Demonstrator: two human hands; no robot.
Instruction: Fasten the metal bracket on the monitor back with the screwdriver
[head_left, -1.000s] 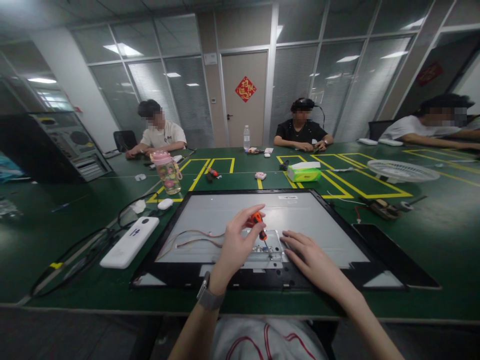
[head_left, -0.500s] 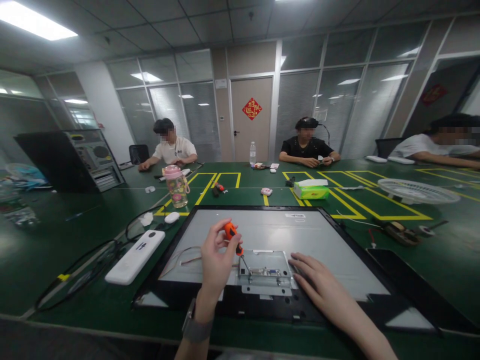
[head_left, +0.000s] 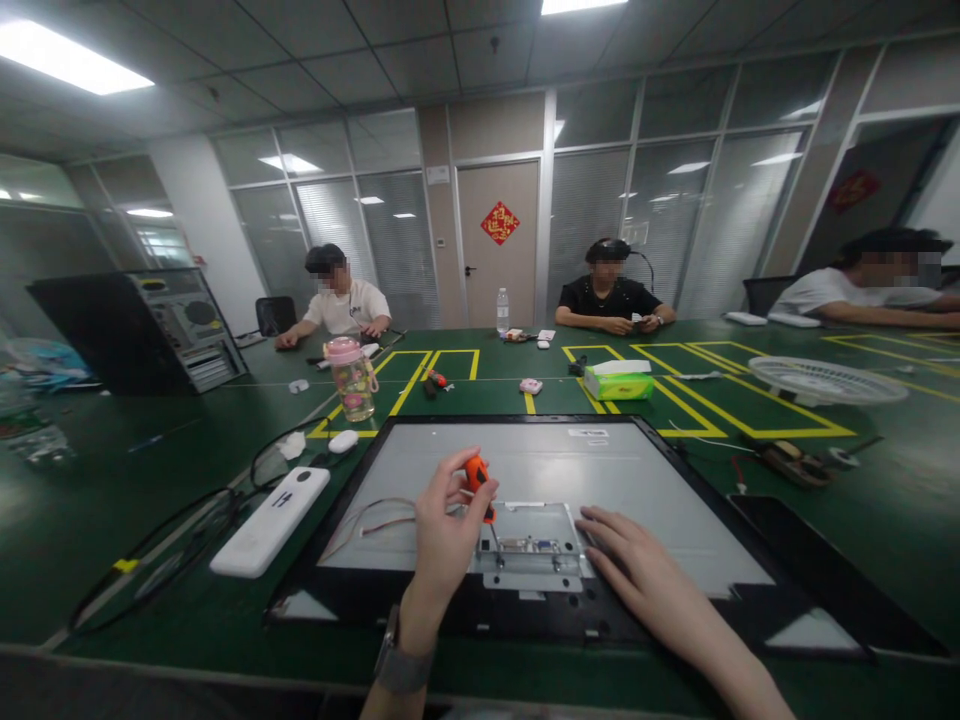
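Note:
An orange and black screwdriver (head_left: 478,474) is pinched in the fingers of my left hand (head_left: 448,525). Its shaft points down at the near left part of a metal bracket (head_left: 536,518) that carries a small circuit board (head_left: 536,546). Whether the tip sits in a screw is too small to tell. My right hand (head_left: 634,560) lies flat with its fingers stretched, the fingertips at the bracket's right edge. Beneath both is a large flat display panel (head_left: 645,485) with a black frame, lying on the table. Thin wires (head_left: 382,515) run over the panel left of my left hand.
Left of the panel lie a white power bank (head_left: 271,522) and black cables (head_left: 169,545). Beyond stand a pink-lidded bottle (head_left: 349,385) and a green tissue pack (head_left: 619,380). A dark strip (head_left: 817,560) lies to the right. Several people sit across the green table (head_left: 135,480).
My left hand has shifted slightly right, and the screwdriver now stands more upright over the bracket. My right hand stays beside the bracket.

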